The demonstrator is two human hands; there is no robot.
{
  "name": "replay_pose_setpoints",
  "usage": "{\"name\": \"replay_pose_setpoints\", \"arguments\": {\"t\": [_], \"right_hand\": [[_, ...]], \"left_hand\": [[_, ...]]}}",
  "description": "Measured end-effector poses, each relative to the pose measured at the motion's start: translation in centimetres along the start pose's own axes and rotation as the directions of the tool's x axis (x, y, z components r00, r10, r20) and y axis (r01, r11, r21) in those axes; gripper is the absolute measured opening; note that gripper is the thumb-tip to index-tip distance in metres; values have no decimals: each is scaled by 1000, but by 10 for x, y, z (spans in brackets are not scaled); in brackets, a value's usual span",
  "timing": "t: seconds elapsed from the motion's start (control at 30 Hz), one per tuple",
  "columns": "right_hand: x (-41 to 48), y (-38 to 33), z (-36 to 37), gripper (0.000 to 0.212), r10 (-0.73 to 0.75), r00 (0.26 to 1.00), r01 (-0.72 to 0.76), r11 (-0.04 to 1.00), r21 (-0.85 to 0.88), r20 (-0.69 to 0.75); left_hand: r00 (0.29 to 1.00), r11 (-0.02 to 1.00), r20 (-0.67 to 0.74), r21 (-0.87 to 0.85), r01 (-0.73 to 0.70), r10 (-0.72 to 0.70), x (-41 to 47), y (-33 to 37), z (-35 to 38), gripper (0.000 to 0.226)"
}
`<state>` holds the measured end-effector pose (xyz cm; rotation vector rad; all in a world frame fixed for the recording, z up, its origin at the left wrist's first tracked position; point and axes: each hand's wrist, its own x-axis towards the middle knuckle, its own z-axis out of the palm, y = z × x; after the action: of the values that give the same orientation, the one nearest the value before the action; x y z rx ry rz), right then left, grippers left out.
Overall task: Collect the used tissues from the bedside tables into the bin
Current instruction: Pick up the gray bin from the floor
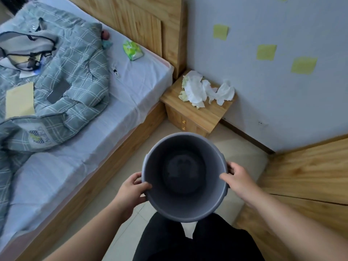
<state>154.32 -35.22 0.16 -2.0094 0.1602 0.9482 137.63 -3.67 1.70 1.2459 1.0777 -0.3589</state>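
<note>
Both hands are clamped on the bin (185,178): the left hand (134,188) has its thumb hooked over the near-left rim with the fingers curled under the outside wall, and the right hand (238,178) pinches the right rim the same way, thumb inside, fingers round the small lug on the outside. The grey bin is held in the air in front of the person's legs, mouth up, and its dark bottom shows bare (no tissue in it as far as can be seen).

Farther off and slightly right, the used tissues (204,89) lie in a crumpled white heap on the bedside table (199,112), which stands in the corner between the bed (131,87) and the wall. They sit well apart from the bin, none touched by a hand.

On the bed to the left are a rumpled checked quilt (75,59) and a green tissue pack (132,50).

By this showing the collecting has not yet begun: the bin has to be brought to this table, every tissue dropped in, and any other bedside table, out of view here, is left too.
</note>
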Motion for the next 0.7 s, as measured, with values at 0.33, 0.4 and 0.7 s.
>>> {"name": "replay_pose_setpoints", "arguments": {"t": [0.33, 0.4, 0.7], "right_hand": [[149, -58, 20, 43, 23, 1000, -24, 998, -64, -14], [189, -53, 34, 38, 24, 1000, -25, 995, -95, -15], [390, 49, 114, 22, 129, 991, -131, 986, -102, -26]], "left_hand": [[996, 992, -62, -110, 62, -69, 127, 47, -2, 35], [995, 992, -63, -101, 76, -83, 171, 44, -6, 35], [988, 989, -69, -48, 138, -141, 413, -37, 1, 38]]}}
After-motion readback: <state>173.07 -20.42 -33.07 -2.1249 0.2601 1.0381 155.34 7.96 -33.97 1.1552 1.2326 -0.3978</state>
